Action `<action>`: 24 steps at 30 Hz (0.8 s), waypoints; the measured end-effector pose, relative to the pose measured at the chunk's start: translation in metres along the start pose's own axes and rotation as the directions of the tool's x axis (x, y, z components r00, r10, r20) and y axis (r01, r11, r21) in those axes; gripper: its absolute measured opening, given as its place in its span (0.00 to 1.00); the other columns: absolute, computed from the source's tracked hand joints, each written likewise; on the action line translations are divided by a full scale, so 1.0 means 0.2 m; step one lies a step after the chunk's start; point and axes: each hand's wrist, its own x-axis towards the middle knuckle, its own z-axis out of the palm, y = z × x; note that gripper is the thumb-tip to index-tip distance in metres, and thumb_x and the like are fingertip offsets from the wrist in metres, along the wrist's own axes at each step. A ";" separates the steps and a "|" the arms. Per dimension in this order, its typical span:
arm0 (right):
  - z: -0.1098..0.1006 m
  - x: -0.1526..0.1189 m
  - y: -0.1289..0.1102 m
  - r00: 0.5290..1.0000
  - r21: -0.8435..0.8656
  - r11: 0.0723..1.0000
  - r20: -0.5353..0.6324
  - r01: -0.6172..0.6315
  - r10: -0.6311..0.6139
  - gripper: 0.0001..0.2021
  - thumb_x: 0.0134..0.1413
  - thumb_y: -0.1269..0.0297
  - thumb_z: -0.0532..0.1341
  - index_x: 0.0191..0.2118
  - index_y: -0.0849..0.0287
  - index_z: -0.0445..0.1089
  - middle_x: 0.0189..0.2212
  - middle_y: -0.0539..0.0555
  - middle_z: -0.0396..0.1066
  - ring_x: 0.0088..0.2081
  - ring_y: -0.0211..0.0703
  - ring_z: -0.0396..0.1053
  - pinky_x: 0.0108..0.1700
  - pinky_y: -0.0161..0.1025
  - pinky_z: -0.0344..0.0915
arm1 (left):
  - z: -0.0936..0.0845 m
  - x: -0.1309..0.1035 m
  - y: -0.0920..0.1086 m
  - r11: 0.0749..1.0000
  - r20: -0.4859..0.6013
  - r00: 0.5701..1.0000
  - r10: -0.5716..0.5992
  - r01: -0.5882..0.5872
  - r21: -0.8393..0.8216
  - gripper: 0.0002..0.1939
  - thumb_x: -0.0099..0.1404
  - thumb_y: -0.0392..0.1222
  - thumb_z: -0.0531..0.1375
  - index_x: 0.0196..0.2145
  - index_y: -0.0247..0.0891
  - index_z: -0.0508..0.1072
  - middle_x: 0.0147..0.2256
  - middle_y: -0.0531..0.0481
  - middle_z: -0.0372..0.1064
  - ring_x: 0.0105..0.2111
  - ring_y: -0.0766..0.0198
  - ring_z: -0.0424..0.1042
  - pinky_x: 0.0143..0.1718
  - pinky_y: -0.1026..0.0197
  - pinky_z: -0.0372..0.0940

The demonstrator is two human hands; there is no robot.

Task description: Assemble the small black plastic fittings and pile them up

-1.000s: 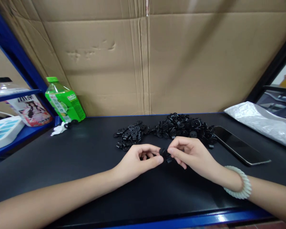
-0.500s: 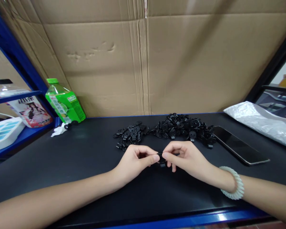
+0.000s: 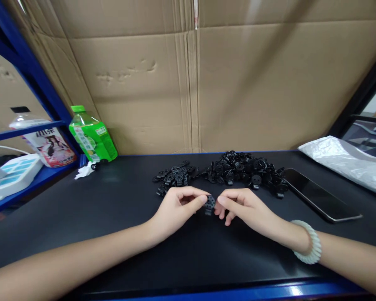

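Observation:
A round black plastic disc (image 3: pixel 209 202) with small holes and a short tab at its bottom edge stands upright, its perforated face towards me. My left hand (image 3: pixel 175 215) pinches the disc's left edge between thumb and fingers. Just to its right is my right hand (image 3: pixel 240 207), thumb and index tips together, the other fingers loosely curled. A narrow gap shows between these tips and the disc; whether they hold anything is hidden. Behind my left hand lies a small pile of similar perforated discs (image 3: pixel 177 175). A larger pile of black discs with tabs (image 3: pixel 242 169) lies farther right.
A phone (image 3: pixel 321 194) lies right of the larger pile, near a silvery plastic bag (image 3: pixel 347 161). At the back left stand a green bottle (image 3: pixel 95 138) and a crumpled white tissue (image 3: pixel 85 170). A cardboard wall (image 3: pixel 138 96) closes off the black table's (image 3: pixel 113 209) back.
The disc has turned to show its perforated face. My right fingertips have come off its edge and moved slightly right, while my left hand keeps its pinch. The whole view has shifted a little.

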 end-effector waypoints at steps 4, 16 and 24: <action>-0.03 -0.01 -0.01 1.000 -0.076 0.997 0.017 0.004 -0.003 0.18 0.61 0.54 0.55 0.33 0.65 0.72 0.28 0.54 0.70 0.29 0.36 0.68 0.28 0.31 0.68 | -0.18 0.10 0.01 0.952 -0.205 0.963 0.177 -0.115 0.283 0.13 0.61 0.45 0.59 0.35 0.33 0.80 0.36 0.44 0.78 0.36 0.58 0.74 0.39 0.61 0.66; -0.10 -0.01 -0.02 0.963 -0.645 0.755 -0.113 0.117 -0.245 0.11 0.58 0.65 0.55 0.25 0.60 0.65 0.20 0.47 0.61 0.23 0.34 0.57 0.25 0.32 0.54 | -0.23 0.14 -0.06 0.803 -0.220 0.926 0.306 -0.126 0.583 0.12 0.63 0.40 0.56 0.40 0.36 0.77 0.35 0.47 0.74 0.29 0.63 0.67 0.32 0.62 0.61; -0.25 0.09 0.05 0.916 -0.743 0.670 -0.263 0.008 -0.302 0.13 0.56 0.70 0.55 0.47 0.63 0.67 0.20 0.45 0.64 0.20 0.35 0.60 0.28 0.34 0.58 | 0.02 -0.05 -0.03 0.828 0.302 0.890 0.343 -0.438 0.350 0.11 0.63 0.32 0.56 0.41 0.35 0.75 0.37 0.47 0.73 0.31 0.66 0.68 0.30 0.67 0.62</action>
